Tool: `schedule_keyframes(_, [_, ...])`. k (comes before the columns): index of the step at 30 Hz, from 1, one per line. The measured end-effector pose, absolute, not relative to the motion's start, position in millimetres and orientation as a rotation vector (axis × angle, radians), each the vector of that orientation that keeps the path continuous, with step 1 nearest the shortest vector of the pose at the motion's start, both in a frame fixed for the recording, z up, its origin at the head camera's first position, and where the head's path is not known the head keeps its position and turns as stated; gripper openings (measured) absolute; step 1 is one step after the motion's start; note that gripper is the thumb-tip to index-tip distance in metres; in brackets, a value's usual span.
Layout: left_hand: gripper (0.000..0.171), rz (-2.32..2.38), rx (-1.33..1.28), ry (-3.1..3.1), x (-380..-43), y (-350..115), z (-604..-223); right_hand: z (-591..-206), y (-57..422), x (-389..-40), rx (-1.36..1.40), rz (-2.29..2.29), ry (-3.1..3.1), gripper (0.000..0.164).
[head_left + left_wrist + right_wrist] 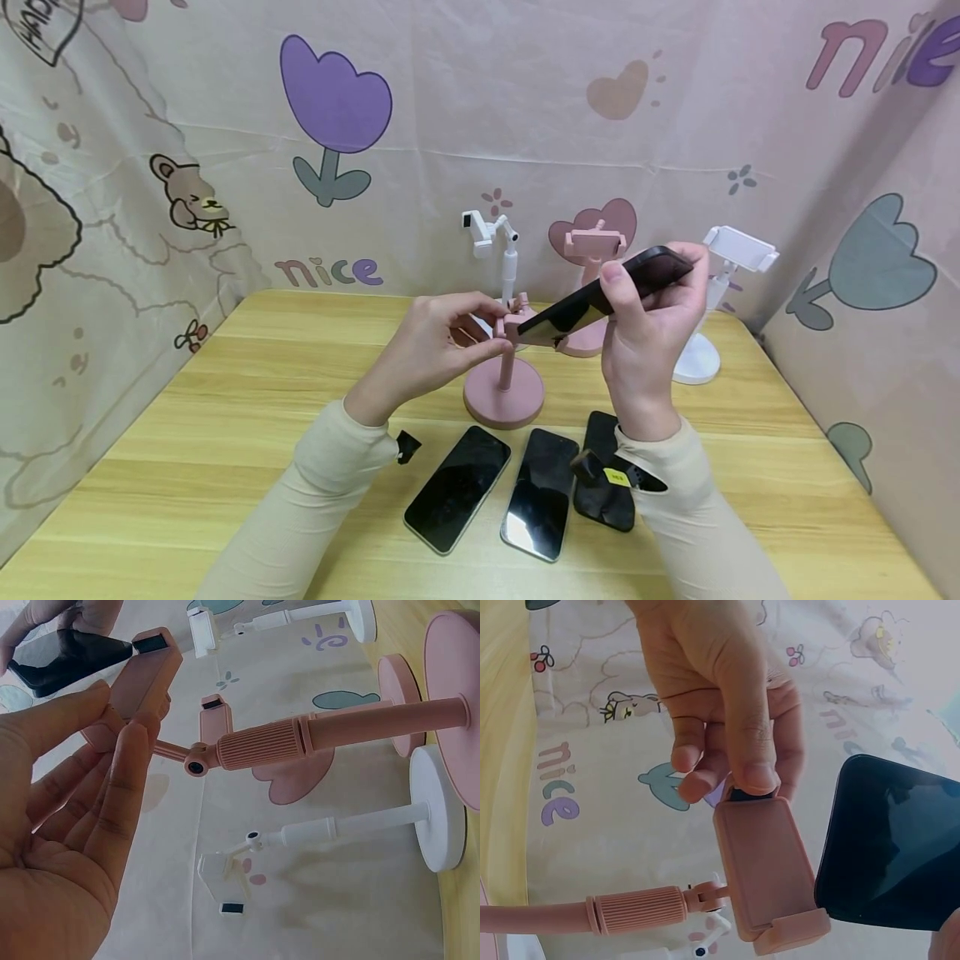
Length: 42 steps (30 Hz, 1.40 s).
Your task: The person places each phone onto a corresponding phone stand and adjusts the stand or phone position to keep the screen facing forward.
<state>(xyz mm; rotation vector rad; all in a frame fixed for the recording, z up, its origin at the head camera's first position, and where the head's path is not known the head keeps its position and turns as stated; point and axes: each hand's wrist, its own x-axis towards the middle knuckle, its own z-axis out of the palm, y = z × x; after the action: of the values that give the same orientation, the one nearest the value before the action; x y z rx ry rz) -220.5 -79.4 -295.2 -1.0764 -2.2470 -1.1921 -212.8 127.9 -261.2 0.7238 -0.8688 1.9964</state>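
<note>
My left hand (431, 342) pinches one end of the clamp (769, 855) on the front pink phone stand (504, 396), thumb on one side and fingers on the other. The stand is upright on its round base. In my right hand (652, 350) is a black smartphone (576, 307), gripped near its far end and slanting down toward the clamp. Its lower end overlaps the clamp in the head view. The right wrist view has the phone's edge right beside the clamp's free lip (795, 930), outside the holder's flat face.
Three dark phones lie on the wooden table below my hands: a left one (457, 490), a middle one (540, 492) and a right one (600, 429) partly under my right wrist. Behind stand a white stand (509, 267), another pink stand (595, 244) and a white stand (696, 360) at right.
</note>
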Motion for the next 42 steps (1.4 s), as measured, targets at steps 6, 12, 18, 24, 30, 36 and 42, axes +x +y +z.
schedule_keyframes(6, [0.023,-1.21,-1.07,-2.228,-220.2,-78.7,-295.1,-262.5,122.5,-211.9,0.684,1.894,-0.964,0.04])
schedule_keyframes(12, [0.023,-1.226,-1.073,-2.22,-219.3,-77.6,-294.7,-260.4,114.2,-201.5,0.663,1.831,-1.058,0.044])
schedule_keyframes(18, [0.023,-1.191,-1.083,-2.209,-220.3,-76.4,-296.2,-263.5,108.7,-199.1,0.702,1.814,-1.096,0.047])
schedule_keyframes(24, [0.023,-1.172,-1.1,-2.191,-221.5,-76.1,-296.5,-264.0,105.6,-199.6,0.715,1.802,-1.094,0.049])
schedule_keyframes(30, [0.024,-1.194,-1.104,-2.194,-221.2,-76.5,-297.0,-264.4,102.8,-200.5,0.734,1.771,-1.102,0.056])
schedule_keyframes(36, [0.023,-1.21,-1.103,-2.135,-218.7,-72.2,-295.6,-262.8,103.2,-201.4,0.7,1.766,-1.091,0.053])
schedule_keyframes(42, [0.019,-1.241,-1.114,-2.051,-202.4,-65.8,-280.6,-261.0,102.1,-202.1,0.693,1.734,-1.07,0.054])
